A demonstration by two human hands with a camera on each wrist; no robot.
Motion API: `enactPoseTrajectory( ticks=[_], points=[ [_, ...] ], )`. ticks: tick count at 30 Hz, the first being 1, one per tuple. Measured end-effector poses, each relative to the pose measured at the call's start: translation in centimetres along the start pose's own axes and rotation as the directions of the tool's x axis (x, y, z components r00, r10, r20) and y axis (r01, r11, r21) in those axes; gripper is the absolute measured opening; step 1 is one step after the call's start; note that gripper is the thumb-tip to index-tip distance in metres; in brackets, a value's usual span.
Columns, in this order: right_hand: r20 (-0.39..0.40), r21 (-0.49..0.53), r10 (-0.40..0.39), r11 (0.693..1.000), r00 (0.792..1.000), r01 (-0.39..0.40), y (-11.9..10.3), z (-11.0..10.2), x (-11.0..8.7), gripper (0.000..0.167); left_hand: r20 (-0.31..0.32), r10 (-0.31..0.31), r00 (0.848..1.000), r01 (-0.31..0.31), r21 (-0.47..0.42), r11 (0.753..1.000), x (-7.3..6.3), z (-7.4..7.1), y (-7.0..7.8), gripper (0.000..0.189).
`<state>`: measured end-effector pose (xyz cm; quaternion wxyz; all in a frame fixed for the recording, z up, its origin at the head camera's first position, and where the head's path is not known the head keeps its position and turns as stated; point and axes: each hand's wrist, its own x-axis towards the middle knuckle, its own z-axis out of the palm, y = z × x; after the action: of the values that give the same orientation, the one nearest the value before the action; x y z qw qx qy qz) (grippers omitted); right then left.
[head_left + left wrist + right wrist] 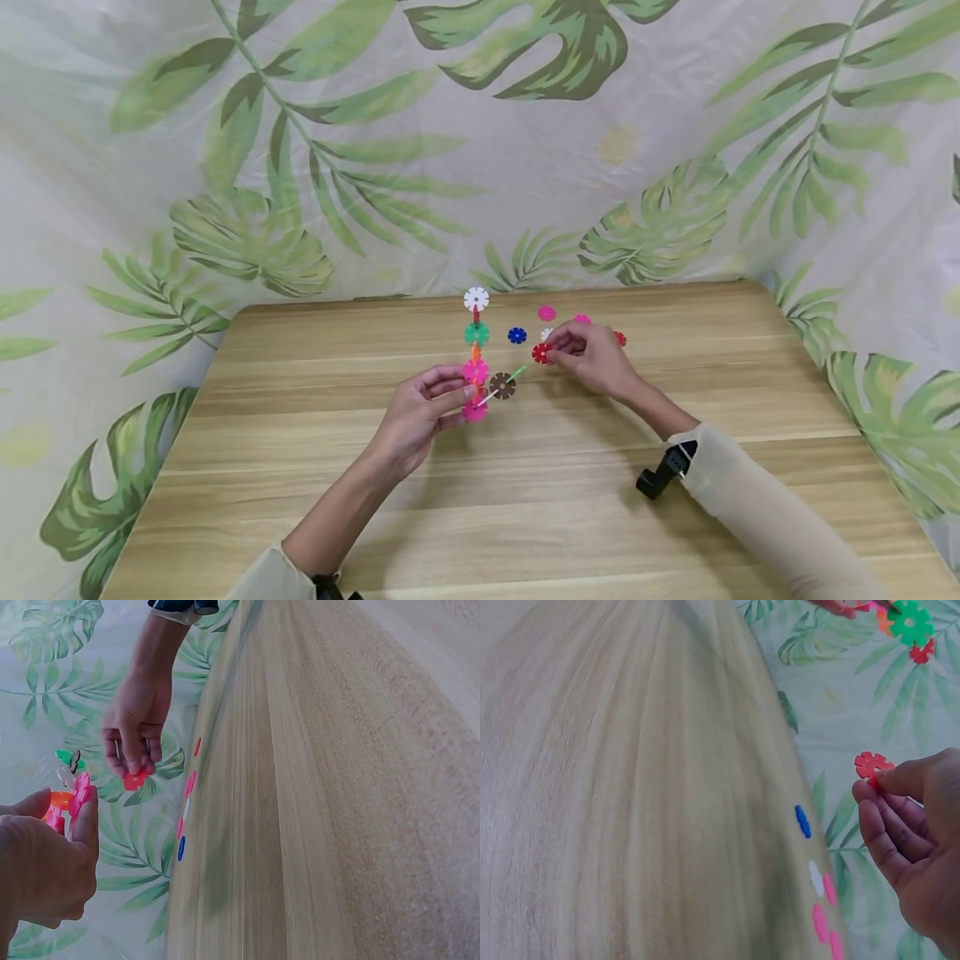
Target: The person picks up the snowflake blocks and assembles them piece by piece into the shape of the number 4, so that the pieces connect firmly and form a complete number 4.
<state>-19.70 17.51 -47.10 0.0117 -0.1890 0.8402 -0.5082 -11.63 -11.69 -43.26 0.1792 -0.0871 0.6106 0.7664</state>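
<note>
My left hand (420, 412) grips an assembled chain of notched snowflake discs by its pink disc (476, 372) at the lower end. Upward from there, orange and red discs seen edge-on alternate with a green disc (476, 334) and a white disc (476, 299) at the top. A side branch slants off to the right, with a brown disc (502, 385) and a green disc seen edge-on (517, 374). Between thumb and fingertips, my right hand (596, 360) pinches a single red disc (873, 764). That red disc is apart from the branch, a short way right of its tip.
Loose discs lie toward the table's far edge: a blue disc (517, 335), a white disc (815, 878), pink discs (547, 313) and a red disc (197, 746). Behind the wooden table (300, 500) hangs a leaf-print cloth (525, 183).
</note>
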Motion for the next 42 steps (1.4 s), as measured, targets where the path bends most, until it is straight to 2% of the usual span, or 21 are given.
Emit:
enactPoseTrajectory(
  ticks=[10,21,33,42],
  points=[
    [-0.015,0.106,0.011,0.994,1.0,-0.009,-2.1,-1.2,-1.0,0.015,-0.004,0.004,1.0,-0.004,-0.006,1.0,0.1,-0.1,-0.2,0.037],
    [0.006,0.239,0.021,0.971,1.0,-0.022,-4.0,-1.5,-1.8,0.016,0.005,0.004,1.0,-0.004,-0.002,1.0,0.2,0.0,-0.1,0.038],
    [0.012,0.277,-0.004,0.961,1.0,0.0,-5.3,-1.5,-2.6,0.017,-0.008,-0.008,1.0,0.008,0.005,1.0,0.2,0.3,0.1,0.036],
    [-0.001,0.266,-0.015,0.964,1.0,0.015,-6.0,-1.5,-2.7,0.016,-0.009,-0.009,1.0,0.009,0.009,1.0,0.2,0.5,0.2,0.035]
  ],
)
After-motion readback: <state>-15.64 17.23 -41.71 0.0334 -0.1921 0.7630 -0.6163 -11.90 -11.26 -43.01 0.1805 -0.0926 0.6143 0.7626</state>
